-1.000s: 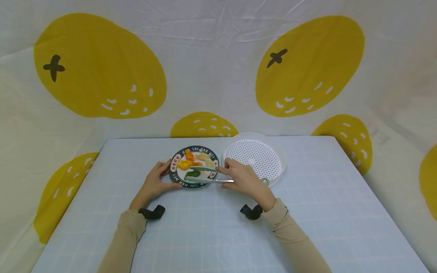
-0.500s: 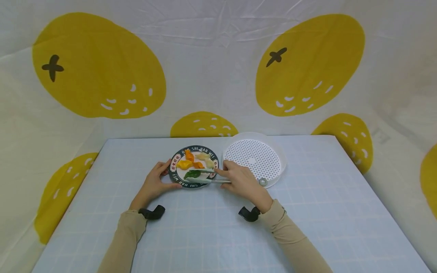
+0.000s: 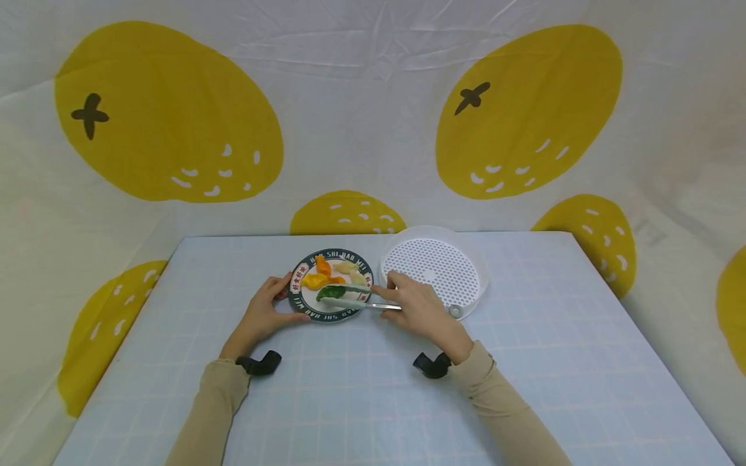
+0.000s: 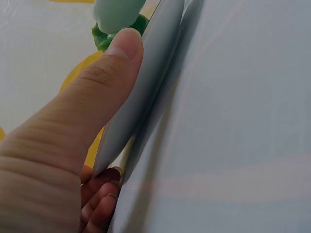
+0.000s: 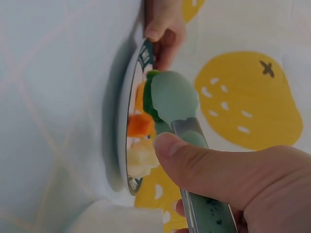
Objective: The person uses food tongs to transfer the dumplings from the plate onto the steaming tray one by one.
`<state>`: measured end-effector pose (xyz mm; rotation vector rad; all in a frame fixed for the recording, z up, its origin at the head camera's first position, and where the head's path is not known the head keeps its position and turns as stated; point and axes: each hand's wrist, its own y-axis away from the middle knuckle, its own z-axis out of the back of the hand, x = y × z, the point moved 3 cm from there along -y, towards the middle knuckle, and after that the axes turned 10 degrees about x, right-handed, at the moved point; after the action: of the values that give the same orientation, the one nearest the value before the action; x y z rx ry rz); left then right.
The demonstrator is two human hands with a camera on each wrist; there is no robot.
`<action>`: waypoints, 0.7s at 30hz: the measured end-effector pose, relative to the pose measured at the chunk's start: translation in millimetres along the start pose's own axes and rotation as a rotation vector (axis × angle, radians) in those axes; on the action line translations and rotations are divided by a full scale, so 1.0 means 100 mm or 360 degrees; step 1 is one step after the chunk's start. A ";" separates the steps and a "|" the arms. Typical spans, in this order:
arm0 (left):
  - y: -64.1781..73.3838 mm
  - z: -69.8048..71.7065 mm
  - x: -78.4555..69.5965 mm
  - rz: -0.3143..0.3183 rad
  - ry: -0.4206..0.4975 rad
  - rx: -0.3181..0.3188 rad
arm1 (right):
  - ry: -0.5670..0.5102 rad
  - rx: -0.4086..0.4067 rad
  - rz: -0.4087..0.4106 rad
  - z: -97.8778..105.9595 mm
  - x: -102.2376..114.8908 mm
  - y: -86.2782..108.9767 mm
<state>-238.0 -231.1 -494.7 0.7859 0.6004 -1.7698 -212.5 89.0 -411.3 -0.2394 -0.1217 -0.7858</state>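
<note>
My left hand [image 3: 262,312] grips the left edge of a small round plate [image 3: 327,317] with a dark lettered rim, thumb at the rim and fingers tucked beneath. On the plate lie an orange piece [image 3: 322,265], a yellow piece [image 3: 315,281] and pale pieces [image 3: 346,266] that look like dumplings. My right hand [image 3: 421,313] holds tongs [image 3: 381,307] with pale green tips, thumb pressing one arm in the right wrist view. Between the tips is a crinkled dark green dumpling-like piece [image 3: 331,292], over the plate's near part; one tip [image 5: 175,97] partly hides it.
Right of the plate, close beside it, stands a round white perforated tray [image 3: 434,259] with a raised rim, partly behind my right hand. A pale checked cloth [image 3: 326,395] covers the table. A white sheet with yellow fruit prints [image 3: 169,116] hangs behind.
The tong tips, earlier spread around the green piece, have come together on it. The piece has shifted slightly up and right in the head view. My left hand and the plate stay put.
</note>
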 end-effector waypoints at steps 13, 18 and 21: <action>0.01 -0.01 0.00 0.0029 -0.0014 0.0006 | -0.0067 -0.0061 0.0045 0.25 -0.16 0.17; 0.00 -0.01 -0.02 0.0028 -0.0011 0.0002 | -0.0086 -0.0088 0.0024 0.37 -0.27 0.23; -0.01 -0.01 -0.01 0.0035 -0.0004 0.0009 | -0.0095 -0.0120 0.0008 0.44 -0.36 0.28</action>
<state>-238.1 -229.3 -494.4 0.7913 0.5836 -1.7525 -218.2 144.4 -380.6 -0.3344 -0.1481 -0.7795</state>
